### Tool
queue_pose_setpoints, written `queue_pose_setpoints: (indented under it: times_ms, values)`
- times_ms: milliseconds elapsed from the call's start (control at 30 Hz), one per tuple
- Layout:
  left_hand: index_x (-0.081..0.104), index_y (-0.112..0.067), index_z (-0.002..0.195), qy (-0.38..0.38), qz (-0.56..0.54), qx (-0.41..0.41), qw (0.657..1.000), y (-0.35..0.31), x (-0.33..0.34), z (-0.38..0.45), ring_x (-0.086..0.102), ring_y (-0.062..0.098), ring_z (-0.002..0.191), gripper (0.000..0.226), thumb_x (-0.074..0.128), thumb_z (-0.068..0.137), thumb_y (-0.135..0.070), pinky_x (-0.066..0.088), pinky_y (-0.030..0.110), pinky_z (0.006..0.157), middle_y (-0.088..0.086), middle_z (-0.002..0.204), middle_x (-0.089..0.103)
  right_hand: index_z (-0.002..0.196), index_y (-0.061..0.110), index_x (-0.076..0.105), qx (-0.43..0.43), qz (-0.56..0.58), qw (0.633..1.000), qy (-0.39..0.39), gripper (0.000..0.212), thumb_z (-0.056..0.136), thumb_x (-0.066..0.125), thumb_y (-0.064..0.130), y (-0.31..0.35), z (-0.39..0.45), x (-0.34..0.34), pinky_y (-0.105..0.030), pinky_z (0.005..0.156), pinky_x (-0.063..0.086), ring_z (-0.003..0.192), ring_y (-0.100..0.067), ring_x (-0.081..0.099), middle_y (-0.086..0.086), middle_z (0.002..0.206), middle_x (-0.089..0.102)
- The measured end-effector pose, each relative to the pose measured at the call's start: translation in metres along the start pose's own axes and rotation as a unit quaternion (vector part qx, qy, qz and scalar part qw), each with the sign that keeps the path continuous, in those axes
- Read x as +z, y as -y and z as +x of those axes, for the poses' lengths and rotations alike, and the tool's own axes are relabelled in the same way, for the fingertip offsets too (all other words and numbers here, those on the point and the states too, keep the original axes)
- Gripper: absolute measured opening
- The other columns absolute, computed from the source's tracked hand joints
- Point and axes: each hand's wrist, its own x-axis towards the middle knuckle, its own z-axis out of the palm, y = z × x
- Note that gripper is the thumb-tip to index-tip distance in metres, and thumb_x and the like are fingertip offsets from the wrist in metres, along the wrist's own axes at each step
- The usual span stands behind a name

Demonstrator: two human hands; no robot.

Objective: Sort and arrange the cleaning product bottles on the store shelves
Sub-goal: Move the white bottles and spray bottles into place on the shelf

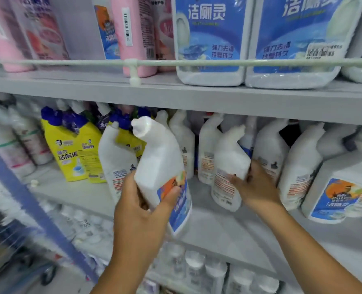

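In the head view we hold a white bent-neck bottle in our left hand, thumb pressed on its blue and orange label and fingers curled round the back, the bottle lifted clear of the middle shelf and tilted with its cap toward the upper left. Our right hand reaches to a second white bottle standing in the row, fingers wrapped behind it and thumb laid across its front label, so it looks gripped rather than merely touched. To do this step well, we judge we should slide the standing bottle aside or steady it first, then set the held one down upright in the gap beside it, label facing out like the large jug at the right, without knocking the yellow bottles just behind on the left. Much is hard to make out: motion blur smears the labels, our right fingertips are hidden behind the bottle, the back of the row is in shadow, and the shelf below is a blur of white caps. The top-shelf jugs are cut off above.
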Motion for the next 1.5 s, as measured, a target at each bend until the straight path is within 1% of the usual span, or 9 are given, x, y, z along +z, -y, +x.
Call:
queue_pose_setpoints:
  times_ms: [167,300,433,633,800,900,1000,1300,1500]
  values:
    - [0.052,-0.038,0.106,-0.078,0.068,-0.003,0.995,0.03,-0.048,0.042,0.064,-0.004,0.075,0.038,0.082,0.082,-0.035,0.046,0.025,0.059,-0.017,0.085,0.068,0.118,0.037,0.051,0.013,0.013,0.999,0.031,0.041,0.087,0.078,0.038,0.027,-0.011,0.052,-0.029,0.085,0.049,0.103,-0.014,0.064,0.013,0.115,0.065]
    - [0.052,-0.026,0.104,-0.075,0.105,0.019,0.991,0.069,-0.049,0.069,0.058,0.009,0.077,0.038,0.083,0.083,-0.032,0.041,0.026,0.06,-0.006,0.087,0.06,0.117,0.034,0.05,0.007,0.014,0.999,0.031,0.039,0.089,0.076,0.035,0.046,-0.012,0.085,-0.024,0.082,0.043,0.102,-0.013,0.062,0.014,0.112,0.063]
    - [0.055,-0.012,0.108,-0.057,0.14,0.059,0.987,0.092,-0.043,0.084,0.044,0.009,0.083,0.042,0.086,0.081,-0.024,0.04,0.008,0.071,0.0,0.099,0.047,0.111,0.034,0.048,0.012,0.013,0.999,0.029,0.033,0.09,0.073,0.035,0.059,-0.01,0.108,-0.022,0.075,0.042,0.098,-0.011,0.058,0.016,0.106,0.06]
    - [0.058,-0.019,0.128,-0.016,0.131,0.044,0.99,0.106,-0.038,0.089,0.055,0.018,0.112,0.059,0.086,0.078,-0.03,0.054,0.044,0.091,-0.001,0.122,0.054,0.113,0.029,0.058,0.014,0.009,0.998,0.062,0.028,0.091,0.072,0.04,0.065,-0.009,0.106,-0.024,0.081,0.049,0.101,-0.008,0.064,0.015,0.106,0.066]
    - [0.057,-0.017,0.117,-0.006,0.139,0.05,0.989,0.107,-0.036,0.093,0.052,0.014,0.097,0.051,0.087,0.078,-0.029,0.049,0.038,0.08,0.001,0.114,0.054,0.108,0.025,0.064,-0.084,0.041,0.98,-0.176,0.027,0.088,0.077,0.037,0.066,0.017,0.048,-0.02,0.082,0.05,0.095,-0.003,0.063,0.01,0.109,0.064]
    - [0.054,-0.016,0.108,-0.006,0.151,0.054,0.987,0.106,-0.032,0.093,0.047,0.011,0.086,0.046,0.087,0.078,-0.029,0.042,0.034,0.071,0.002,0.106,0.052,0.136,0.023,0.054,-0.052,-0.025,0.996,-0.07,0.055,0.088,0.078,0.033,0.068,0.053,0.037,-0.02,0.097,0.042,0.112,-0.005,0.054,0.011,0.129,0.052]
    - [0.055,-0.017,0.112,-0.003,0.152,0.053,0.987,0.107,-0.031,0.094,0.052,0.017,0.093,0.049,0.087,0.078,-0.03,0.043,0.035,0.074,0.003,0.111,0.052,0.139,0.028,0.05,-0.021,-0.083,0.996,0.005,0.072,0.076,0.081,0.043,0.064,0.069,0.043,-0.034,0.099,0.051,0.113,-0.015,0.061,0.006,0.131,0.057]
    - [0.053,-0.015,0.109,-0.01,0.15,0.058,0.987,0.107,-0.03,0.093,0.045,0.012,0.085,0.048,0.087,0.078,-0.027,0.042,0.035,0.073,0.005,0.107,0.051,0.125,0.036,0.055,-0.045,-0.121,0.992,0.0,0.045,0.086,0.076,0.041,0.06,0.0,0.02,-0.031,0.092,0.051,0.105,-0.011,0.063,0.016,0.116,0.064]
    - [0.052,-0.016,0.112,-0.017,0.158,0.057,0.986,0.104,-0.024,0.09,0.051,0.021,0.095,0.05,0.085,0.079,-0.032,0.047,0.04,0.077,0.005,0.11,0.051,0.134,0.04,0.054,-0.072,-0.106,0.99,0.062,0.059,0.081,0.08,0.043,0.081,-0.039,0.02,-0.032,0.101,0.05,0.111,-0.008,0.06,0.022,0.121,0.06]
